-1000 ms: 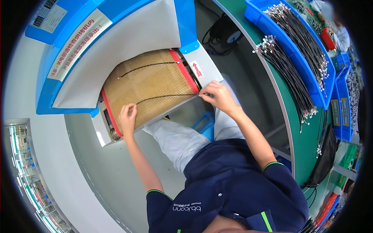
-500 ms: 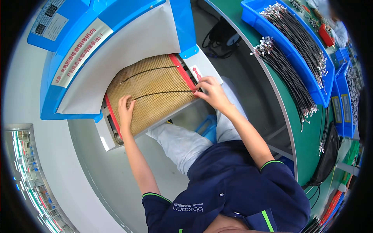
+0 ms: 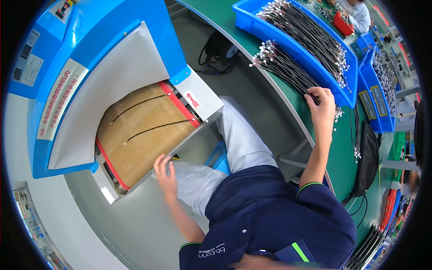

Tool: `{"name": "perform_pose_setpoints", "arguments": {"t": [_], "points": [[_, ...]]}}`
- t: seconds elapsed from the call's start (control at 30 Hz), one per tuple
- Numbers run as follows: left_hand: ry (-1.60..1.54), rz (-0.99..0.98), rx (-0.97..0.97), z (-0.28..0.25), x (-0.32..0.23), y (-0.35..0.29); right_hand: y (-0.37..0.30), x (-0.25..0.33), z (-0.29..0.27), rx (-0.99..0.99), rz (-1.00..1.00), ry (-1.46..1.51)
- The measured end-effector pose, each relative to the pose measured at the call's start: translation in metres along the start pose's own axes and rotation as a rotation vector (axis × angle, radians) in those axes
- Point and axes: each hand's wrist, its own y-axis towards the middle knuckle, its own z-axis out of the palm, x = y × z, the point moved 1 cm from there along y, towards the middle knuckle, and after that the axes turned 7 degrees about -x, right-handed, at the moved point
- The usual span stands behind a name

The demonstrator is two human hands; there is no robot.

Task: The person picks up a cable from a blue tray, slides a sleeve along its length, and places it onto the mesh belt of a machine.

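Observation:
A tan mesh conveyor belt (image 3: 119, 159) with red edges comes out from under a blue machine. Two thin black cables (image 3: 155, 129) with small pale connectors at their ends lie apart across it. My left hand (image 3: 166, 177) hovers beside the belt's near edge, fingers spread, holding nothing. On the green bench to the right, my right hand (image 3: 322, 108) is at a loose bundle of black cables (image 3: 283, 67) with white connectors. Its thumb and forefinger are pinched at the bundle's edge; how many cables they grip is hidden.
A blue tray (image 3: 241, 17) full of similar cables stands behind the loose bundle. Other blue bins (image 3: 377, 108) and a black pouch (image 3: 366, 162) lie farther right. The blue machine hood (image 3: 155, 40) overhangs the belt. A co-worker (image 3: 360, 15) sits across the bench (image 3: 270, 85).
Both hands have left the cable on the belt. My right hand has swung right to the bench bundle; the left has drawn back off the belt. The view has turned rightward.

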Motion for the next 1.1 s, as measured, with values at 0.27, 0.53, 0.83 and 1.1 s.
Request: {"name": "perform_pose_setpoints", "arguments": {"t": [0.27, 0.53, 0.83, 1.1], "points": [[-0.119, -0.087, 0.125, 0.020, -0.016, -0.023, -0.002, -0.016, -0.002, 0.083, 0.051, -0.046], [-0.108, -0.054, 0.110, 0.019, -0.016, -0.025, 0.005, -0.015, -0.010, -0.043, 0.118, 0.244], [-0.145, -0.069, 0.153, 0.018, -0.028, -0.019, 0.001, -0.013, -0.018, -0.031, 0.094, 0.295], [-0.113, -0.043, 0.139, 0.014, -0.041, -0.011, -0.010, 0.014, -0.014, 0.168, -0.337, 0.361]]}}
